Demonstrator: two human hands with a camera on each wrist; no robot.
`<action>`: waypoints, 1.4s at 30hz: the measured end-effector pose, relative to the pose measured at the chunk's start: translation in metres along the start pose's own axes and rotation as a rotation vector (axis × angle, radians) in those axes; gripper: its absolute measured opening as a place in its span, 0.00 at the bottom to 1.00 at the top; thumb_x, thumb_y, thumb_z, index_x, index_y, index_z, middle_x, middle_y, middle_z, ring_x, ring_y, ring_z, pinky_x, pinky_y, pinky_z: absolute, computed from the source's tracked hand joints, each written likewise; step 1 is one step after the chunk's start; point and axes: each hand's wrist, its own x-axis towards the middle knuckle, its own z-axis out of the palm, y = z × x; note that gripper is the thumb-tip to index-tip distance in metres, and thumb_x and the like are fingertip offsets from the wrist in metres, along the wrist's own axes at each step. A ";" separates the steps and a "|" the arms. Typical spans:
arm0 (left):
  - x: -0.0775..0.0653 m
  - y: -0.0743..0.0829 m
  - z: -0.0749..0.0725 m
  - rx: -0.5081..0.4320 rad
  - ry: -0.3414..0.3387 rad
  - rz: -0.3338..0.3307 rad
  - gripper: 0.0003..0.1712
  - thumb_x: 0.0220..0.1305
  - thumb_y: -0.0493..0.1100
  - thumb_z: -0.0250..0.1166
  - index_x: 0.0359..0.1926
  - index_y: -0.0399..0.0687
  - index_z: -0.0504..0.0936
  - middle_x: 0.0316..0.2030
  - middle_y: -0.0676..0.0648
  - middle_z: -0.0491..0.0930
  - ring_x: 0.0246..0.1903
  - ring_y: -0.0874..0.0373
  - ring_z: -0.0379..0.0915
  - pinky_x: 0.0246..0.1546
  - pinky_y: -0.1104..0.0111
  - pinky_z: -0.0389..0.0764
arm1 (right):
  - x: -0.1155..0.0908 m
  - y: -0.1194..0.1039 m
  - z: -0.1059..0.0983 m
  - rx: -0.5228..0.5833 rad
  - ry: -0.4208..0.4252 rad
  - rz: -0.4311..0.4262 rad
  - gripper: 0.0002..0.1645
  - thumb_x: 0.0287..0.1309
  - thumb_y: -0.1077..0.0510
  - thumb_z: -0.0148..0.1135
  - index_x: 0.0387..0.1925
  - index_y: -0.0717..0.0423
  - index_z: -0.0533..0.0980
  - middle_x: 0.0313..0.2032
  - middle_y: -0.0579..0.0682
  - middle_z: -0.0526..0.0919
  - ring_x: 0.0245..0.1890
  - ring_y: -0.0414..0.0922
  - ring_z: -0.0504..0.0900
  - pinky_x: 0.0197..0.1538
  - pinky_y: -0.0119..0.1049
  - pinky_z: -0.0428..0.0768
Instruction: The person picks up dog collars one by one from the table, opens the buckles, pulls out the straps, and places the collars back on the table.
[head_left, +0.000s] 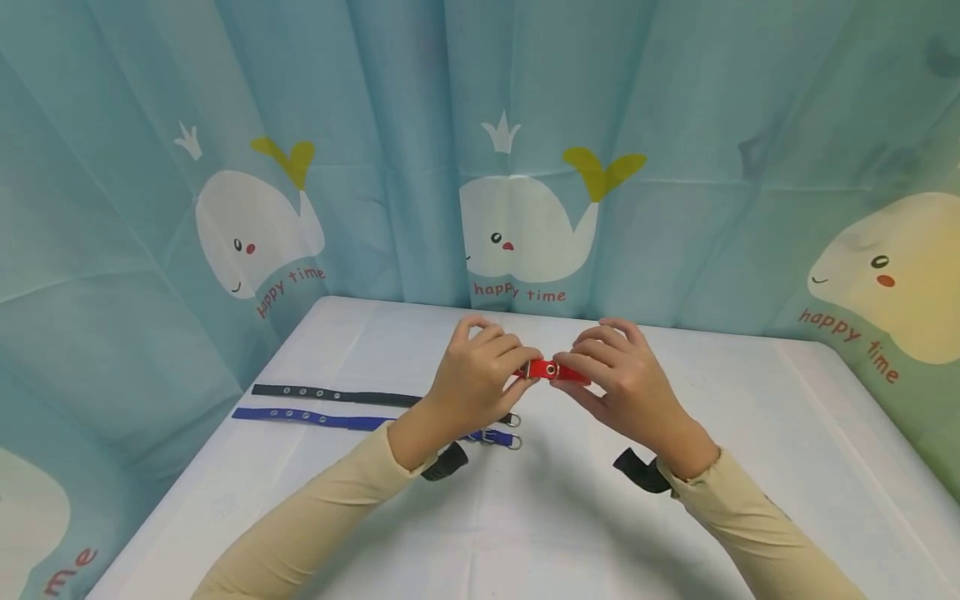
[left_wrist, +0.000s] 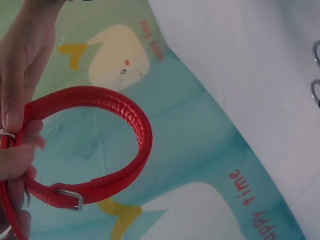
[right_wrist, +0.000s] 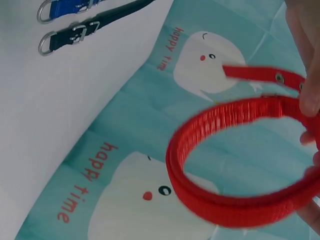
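Note:
A red collar with metal eyelets and a buckle is held up over the table, bent into a loop. My left hand pinches it at the buckle side. From the other side my right hand pinches the band near an eyelet. In the left wrist view the padded loop hangs toward the camera, with a metal buckle frame low on it. The right wrist view shows the red strap's free end sticking out above the loop.
A black collar and a blue collar lie flat, side by side, on the white table, partly behind my left hand. Each has a D-ring at its right end. A blue curtain with whale prints hangs behind the table.

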 end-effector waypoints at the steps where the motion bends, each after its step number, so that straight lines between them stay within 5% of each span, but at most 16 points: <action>1: 0.000 0.000 0.000 -0.001 -0.001 0.001 0.09 0.49 0.46 0.71 0.34 0.52 0.86 0.27 0.55 0.84 0.31 0.60 0.77 0.48 0.59 0.73 | 0.000 0.000 0.000 -0.001 -0.006 -0.002 0.21 0.62 0.45 0.56 0.31 0.58 0.83 0.24 0.50 0.82 0.32 0.47 0.78 0.48 0.53 0.73; 27: -0.002 -0.004 -0.002 -0.025 -0.015 -0.029 0.11 0.47 0.46 0.73 0.34 0.52 0.86 0.28 0.55 0.85 0.31 0.60 0.76 0.48 0.59 0.72 | -0.001 0.002 -0.001 0.020 -0.044 0.034 0.16 0.58 0.48 0.62 0.31 0.58 0.82 0.26 0.50 0.82 0.35 0.48 0.78 0.50 0.54 0.72; 35: -0.001 -0.002 -0.002 -0.038 -0.024 -0.005 0.09 0.48 0.46 0.72 0.34 0.53 0.86 0.27 0.55 0.84 0.32 0.61 0.77 0.48 0.59 0.72 | -0.001 0.000 0.000 0.004 -0.043 0.005 0.22 0.62 0.43 0.55 0.30 0.58 0.82 0.24 0.50 0.81 0.33 0.47 0.77 0.51 0.53 0.72; 42: -0.003 -0.003 -0.003 -0.043 -0.035 -0.005 0.10 0.48 0.46 0.73 0.34 0.52 0.86 0.27 0.55 0.84 0.32 0.61 0.76 0.48 0.59 0.72 | -0.001 0.001 -0.003 0.001 -0.081 -0.008 0.18 0.63 0.47 0.56 0.34 0.56 0.83 0.22 0.49 0.80 0.31 0.47 0.77 0.51 0.54 0.72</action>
